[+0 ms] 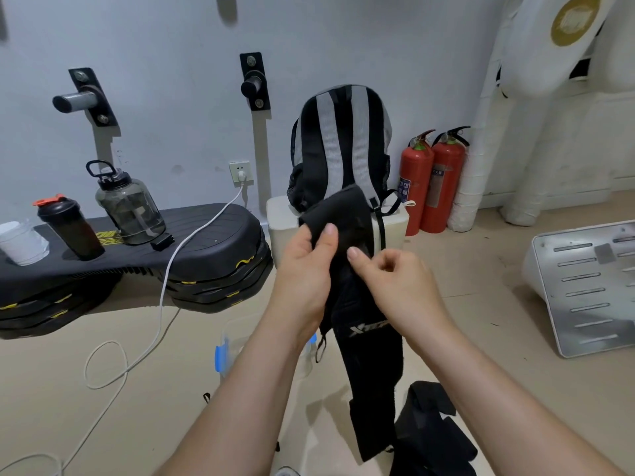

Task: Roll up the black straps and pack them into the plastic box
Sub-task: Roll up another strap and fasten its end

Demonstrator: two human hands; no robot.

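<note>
Pinching the folded top of the black strap (371, 355) in our left hand (302, 269), thumb in front, we curl our right hand (395, 283) onto it just below, thumb pressing the cloth. Its tail hangs toward the floor (103, 424) beside a heap of straps (433, 431). The plastic box (233, 338) sits under our left forearm (261, 372).

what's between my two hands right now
The head view shows the black strap between the left hand and the right hand; both pinch its upper part, and the rest hangs down toward the floor.
</note>
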